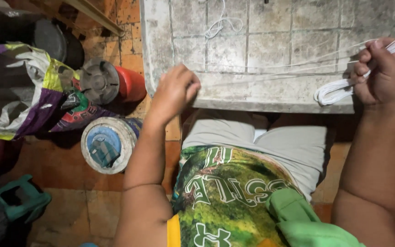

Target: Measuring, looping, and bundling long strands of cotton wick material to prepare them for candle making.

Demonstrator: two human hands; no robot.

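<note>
My left hand (pixel 175 89) is closed at the front edge of a grey tiled table (pixel 270 55), pinching thin white string (pixel 275 68) that stretches across to the right. My right hand (pixel 382 73) is closed around a bundle of white string loops (pixel 334 91), with more coils wound over its fingers. The strands run taut between both hands above the tabletop. A loose tangle of white string (pixel 220 23) lies farther back on the table.
On the floor to the left are a red pot with a grey lid (pixel 110 82), a white bucket (pixel 108 144), a crumpled purple and yellow bag (pixel 24 87), dark pots (pixel 51 39) and a teal handle (pixel 21 201). My lap sits under the table edge.
</note>
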